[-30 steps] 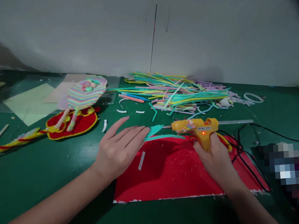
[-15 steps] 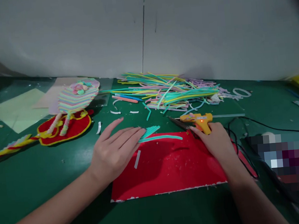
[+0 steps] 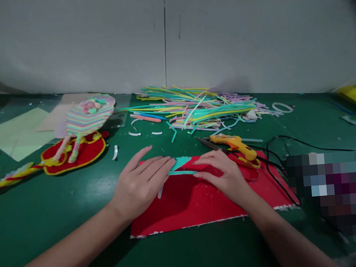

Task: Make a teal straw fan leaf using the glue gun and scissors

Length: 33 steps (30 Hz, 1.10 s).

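My left hand (image 3: 145, 185) lies over the left part of a piece of teal pipe cleaners (image 3: 181, 163) laid side by side, its fingers together and holding it down on a red board (image 3: 199, 206). My right hand (image 3: 226, 175) pinches the free end of a teal pipe cleaner strand (image 3: 182, 172) that runs out from under the left fingers. Just beyond the right hand, an orange and yellow glue gun (image 3: 234, 143) lies on its side, against dark-bladed scissors (image 3: 208, 142) with a yellow handle. A white strip (image 3: 160, 191) sits partly under my left hand.
A heap of coloured pipe cleaners (image 3: 200, 109) spreads along the wall. Left stands a striped pipe-cleaner piece (image 3: 87, 118) over a red, yellow-edged shape (image 3: 84, 157). Pens (image 3: 146, 117) lie behind my hands. A black cord (image 3: 308, 143) trails right on the green table (image 3: 64, 216).
My right hand has let go of the glue gun and scissors area and moved left onto the teal strand's end. The strand now lies nearer the teal piece; my left hand stays on it.
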{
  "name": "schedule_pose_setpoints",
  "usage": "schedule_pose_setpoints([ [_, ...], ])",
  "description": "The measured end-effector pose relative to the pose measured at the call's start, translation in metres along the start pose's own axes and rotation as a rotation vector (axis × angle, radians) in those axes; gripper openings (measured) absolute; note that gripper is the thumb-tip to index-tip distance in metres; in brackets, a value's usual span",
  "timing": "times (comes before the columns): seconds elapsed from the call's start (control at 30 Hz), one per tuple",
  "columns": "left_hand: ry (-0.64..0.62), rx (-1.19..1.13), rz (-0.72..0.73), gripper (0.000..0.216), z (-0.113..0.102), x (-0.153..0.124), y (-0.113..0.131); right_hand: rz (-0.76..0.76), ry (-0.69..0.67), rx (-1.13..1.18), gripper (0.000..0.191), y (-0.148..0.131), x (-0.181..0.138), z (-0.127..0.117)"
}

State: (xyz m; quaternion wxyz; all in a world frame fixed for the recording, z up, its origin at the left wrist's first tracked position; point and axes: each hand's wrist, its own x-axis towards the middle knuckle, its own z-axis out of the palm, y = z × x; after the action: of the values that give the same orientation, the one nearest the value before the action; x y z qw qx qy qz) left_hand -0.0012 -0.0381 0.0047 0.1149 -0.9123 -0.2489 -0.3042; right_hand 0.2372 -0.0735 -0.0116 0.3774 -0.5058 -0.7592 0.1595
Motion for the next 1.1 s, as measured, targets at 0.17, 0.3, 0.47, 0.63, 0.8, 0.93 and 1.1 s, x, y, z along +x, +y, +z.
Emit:
schedule_pose_setpoints([
  [0.17,-0.01,-0.007,0.013,0.028,0.004,-0.002,-0.001,-0.027,-0.093,0.011,0.006,0.001,0.0,-0.002],
  [0.3,-0.016,-0.003,0.032,0.03,0.007,-0.004,-0.001,-0.078,-0.112,0.0,0.006,0.004,-0.001,-0.002],
  [0.47,-0.019,-0.006,0.049,0.027,0.01,-0.006,-0.002,-0.094,-0.135,0.008,0.007,0.006,-0.002,-0.003],
  [0.63,-0.059,-0.025,0.059,0.026,0.014,-0.007,-0.002,-0.065,-0.121,0.036,0.01,0.006,-0.001,-0.008],
  [0.8,-0.102,-0.075,0.052,0.023,0.021,-0.009,-0.002,-0.064,-0.115,0.032,0.01,0.011,0.0,-0.008],
  [0.93,-0.154,-0.167,-0.005,0.036,0.024,-0.009,-0.001,-0.083,-0.145,0.017,0.011,0.014,0.0,-0.007],
  [1.1,-0.22,-0.315,-0.137,0.029,0.025,-0.009,-0.001,-0.083,-0.16,-0.011,0.01,0.018,0.0,-0.006],
])
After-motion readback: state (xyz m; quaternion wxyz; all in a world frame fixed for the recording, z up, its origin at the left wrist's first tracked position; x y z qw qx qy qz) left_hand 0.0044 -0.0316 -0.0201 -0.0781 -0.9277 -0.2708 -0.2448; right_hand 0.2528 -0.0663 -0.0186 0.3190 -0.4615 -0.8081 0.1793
